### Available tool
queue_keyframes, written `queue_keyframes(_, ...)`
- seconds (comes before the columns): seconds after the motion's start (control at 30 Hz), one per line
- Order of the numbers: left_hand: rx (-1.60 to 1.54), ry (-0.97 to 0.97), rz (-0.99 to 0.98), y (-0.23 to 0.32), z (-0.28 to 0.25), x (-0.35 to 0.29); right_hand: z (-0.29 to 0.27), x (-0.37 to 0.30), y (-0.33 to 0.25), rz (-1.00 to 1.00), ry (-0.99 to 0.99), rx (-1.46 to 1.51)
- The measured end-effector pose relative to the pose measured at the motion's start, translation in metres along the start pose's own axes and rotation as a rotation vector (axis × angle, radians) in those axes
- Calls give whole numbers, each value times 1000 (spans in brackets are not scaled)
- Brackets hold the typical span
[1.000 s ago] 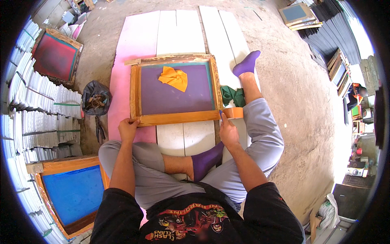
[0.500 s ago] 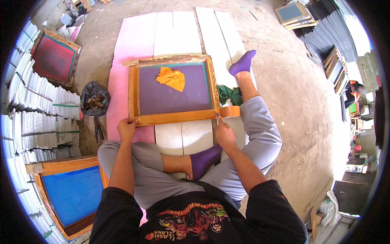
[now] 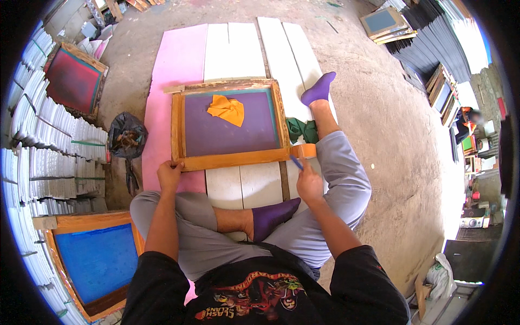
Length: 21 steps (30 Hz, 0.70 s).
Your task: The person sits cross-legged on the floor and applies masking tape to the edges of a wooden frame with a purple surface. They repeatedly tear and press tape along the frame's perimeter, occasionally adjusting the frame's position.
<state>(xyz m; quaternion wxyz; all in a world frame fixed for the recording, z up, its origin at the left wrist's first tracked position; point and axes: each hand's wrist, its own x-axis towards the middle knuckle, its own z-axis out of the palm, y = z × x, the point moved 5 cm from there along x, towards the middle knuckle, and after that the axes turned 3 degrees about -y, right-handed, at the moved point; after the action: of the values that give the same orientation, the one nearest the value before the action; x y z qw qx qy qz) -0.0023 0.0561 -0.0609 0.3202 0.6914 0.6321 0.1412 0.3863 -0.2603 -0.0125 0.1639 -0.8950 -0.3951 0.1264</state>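
A wooden-framed printing screen [image 3: 233, 158] with purple mesh lies flat before my crossed legs. My left hand [image 3: 169, 175] pinches its near left corner. A crumpled orange cloth [image 3: 226, 110] rests on the mesh. Just off the near right corner, my right hand [image 3: 310, 183] is closed round a slim blue tool [image 3: 296, 162], its kind too small to make out. The tool slants toward the frame's corner. Behind that hand stands a roll of orange-brown tape [image 3: 306, 150], partly covered by a finger. Beyond the roll lies a bunched green cloth [image 3: 301, 130], beside my outstretched leg.
White and pink boards [image 3: 233, 51] lie under the screen. To the left are a black plastic bag [image 3: 128, 134], stacked white sheets [image 3: 54, 130], a red screen [image 3: 74, 80] and a blue screen [image 3: 96, 260]. Frames [image 3: 387, 24] lie at far right; another person [image 3: 467, 124] is at the right edge.
My right hand has shifted slightly right and toward me, and the blue tool has swung to slant away from the frame's corner. My left hand stays at its corner.
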Motion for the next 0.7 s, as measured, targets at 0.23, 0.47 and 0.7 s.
queue_keyframes(0.23, -23, 39, 64, 4, 0, -1, -36, 88, 20, 34, -96, 50)
queue_keyframes(0.47, -57, -6, -12, 3, -1, -1, -43, 103, 35, 43, -347, -75)
queue_keyframes(0.7, -70, -3, -33, -21, 7, 7, -82, 91, 51, 66, -328, 156)
